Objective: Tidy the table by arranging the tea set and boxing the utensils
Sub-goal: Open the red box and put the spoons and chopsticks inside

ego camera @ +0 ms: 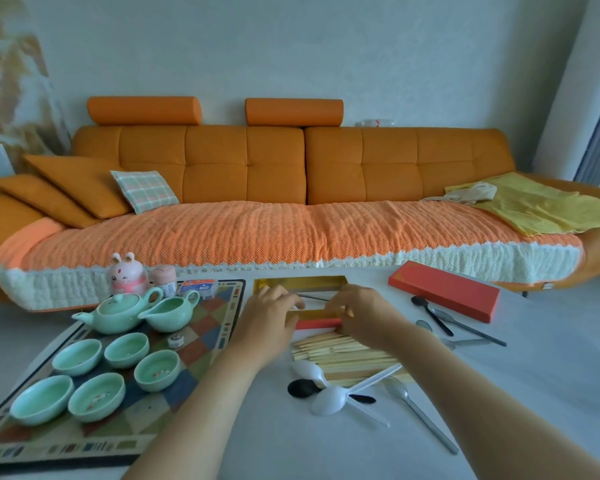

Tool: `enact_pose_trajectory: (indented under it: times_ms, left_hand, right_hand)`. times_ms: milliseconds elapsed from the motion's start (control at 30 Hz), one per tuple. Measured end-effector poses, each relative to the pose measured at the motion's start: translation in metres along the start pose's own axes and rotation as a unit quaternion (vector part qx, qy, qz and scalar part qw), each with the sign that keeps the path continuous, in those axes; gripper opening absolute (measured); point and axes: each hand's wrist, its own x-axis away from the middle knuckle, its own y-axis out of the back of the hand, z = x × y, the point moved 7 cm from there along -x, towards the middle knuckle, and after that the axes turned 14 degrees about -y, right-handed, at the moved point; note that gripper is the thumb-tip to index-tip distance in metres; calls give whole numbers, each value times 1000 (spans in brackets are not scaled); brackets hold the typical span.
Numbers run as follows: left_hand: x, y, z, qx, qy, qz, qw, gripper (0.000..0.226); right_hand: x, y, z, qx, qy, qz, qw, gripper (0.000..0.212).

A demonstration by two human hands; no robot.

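Observation:
A red box with a gold lining [302, 284] lies open at the table's middle. My left hand [269, 315] and my right hand [361, 311] both grip its near edge, fingers curled over the rim. Dark utensils lie inside, partly hidden. Wooden chopsticks [340, 351] are piled just in front of the box. White, black and metal spoons [329, 398] lie nearer to me. The red lid [444, 294] sits to the right, with more spoons [440, 318] beside it. A green teapot [116, 311], a pitcher [172, 311] and several green cups [125, 367] stand on a patterned mat [84, 441] at left.
A pink rabbit figure [127, 273], a small jar [163, 277] and a blue-and-red packet [198, 287] stand at the mat's far edge. A small round object [176, 340] lies by the cups. An orange sofa [291, 220] runs behind the table.

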Motion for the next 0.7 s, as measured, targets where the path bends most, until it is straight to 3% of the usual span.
enact_pose_trajectory:
  times_ms: [100, 267, 533, 700]
  left_hand:
    - [0, -10, -20, 72, 6, 47, 996, 18]
    - [5, -32, -48, 89, -4, 135, 987, 32]
    - [5, -45, -54, 104, 7, 150, 983, 27]
    - [4, -44, -42, 121, 54, 126, 983, 25]
  right_hand:
    - [14, 0, -2, 40, -1, 21, 999, 34]
    - [29, -9, -13, 112, -25, 42, 993, 29]
    - [27, -20, 2, 192, 34, 2, 981, 16]
    - [22, -28, 9, 155, 32, 15, 987, 16]
